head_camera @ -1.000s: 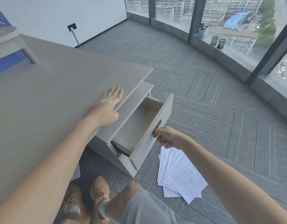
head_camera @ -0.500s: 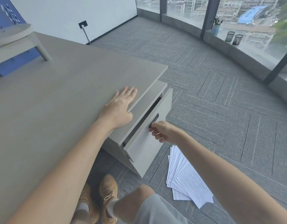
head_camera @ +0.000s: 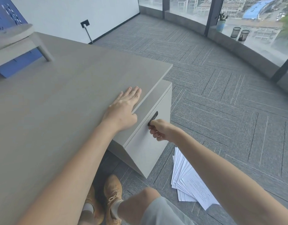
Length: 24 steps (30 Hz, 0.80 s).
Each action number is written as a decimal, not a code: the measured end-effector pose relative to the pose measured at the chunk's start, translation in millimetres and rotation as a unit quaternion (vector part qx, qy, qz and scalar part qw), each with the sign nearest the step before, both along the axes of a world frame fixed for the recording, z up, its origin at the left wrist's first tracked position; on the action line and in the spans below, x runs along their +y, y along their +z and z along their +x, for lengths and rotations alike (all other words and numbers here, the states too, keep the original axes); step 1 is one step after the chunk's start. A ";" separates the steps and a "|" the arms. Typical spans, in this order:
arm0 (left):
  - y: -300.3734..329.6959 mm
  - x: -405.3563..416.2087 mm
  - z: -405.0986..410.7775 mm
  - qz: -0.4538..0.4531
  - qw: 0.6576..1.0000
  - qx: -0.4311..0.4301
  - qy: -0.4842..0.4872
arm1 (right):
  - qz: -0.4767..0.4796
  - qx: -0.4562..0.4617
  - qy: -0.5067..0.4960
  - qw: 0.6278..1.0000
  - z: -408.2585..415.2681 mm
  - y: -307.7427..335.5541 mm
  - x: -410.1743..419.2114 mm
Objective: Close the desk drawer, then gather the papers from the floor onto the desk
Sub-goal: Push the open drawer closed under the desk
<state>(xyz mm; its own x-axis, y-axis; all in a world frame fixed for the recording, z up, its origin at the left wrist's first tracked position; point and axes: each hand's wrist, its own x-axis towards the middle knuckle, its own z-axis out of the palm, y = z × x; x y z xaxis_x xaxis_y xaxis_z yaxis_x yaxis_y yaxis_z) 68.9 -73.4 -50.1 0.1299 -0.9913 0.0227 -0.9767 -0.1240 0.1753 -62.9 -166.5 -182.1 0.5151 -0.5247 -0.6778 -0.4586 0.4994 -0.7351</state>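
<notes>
The drawer (head_camera: 149, 132) sat flush with the cabinet front under the surface (head_camera: 62, 101), no gap showing along its top edge, so the closing step looked all but finished. The right hand (head_camera: 162, 129) was curled against the drawer front, fingertips pinched at the dark handle (head_camera: 153, 118); it gripped only that handle and carried nothing. To finish well, it would need a short firm press straight in, then a clean release so the drawer did not rebound.

The left hand (head_camera: 123, 109) lay flat and spread on the surface near its edge, empty, bracing the body.

The papers (head_camera: 188, 182) lay fanned in a loose overlapping stack on the carpeted floor (head_camera: 221, 111), just beside the cabinet's lower corner and partly hidden under the right forearm. Squaring the fan together before lifting would probably keep sheets from slipping loose. A pair of tan shoes (head_camera: 112, 197) stood beneath the surface.
</notes>
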 end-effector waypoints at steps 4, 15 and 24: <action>-2.6 0.5 -0.3 0.002 1.000 -0.005 -0.004 | 0.001 -0.008 0.004 1.000 3.0 -0.9 0.6; -5.5 -0.7 2.2 0.000 1.000 -0.012 -0.008 | -0.083 0.031 0.039 0.995 8.3 2.3 5.0; -3.0 0.0 0.4 -0.003 1.000 -0.015 -0.005 | -0.426 0.198 0.143 0.871 3.7 1.0 23.0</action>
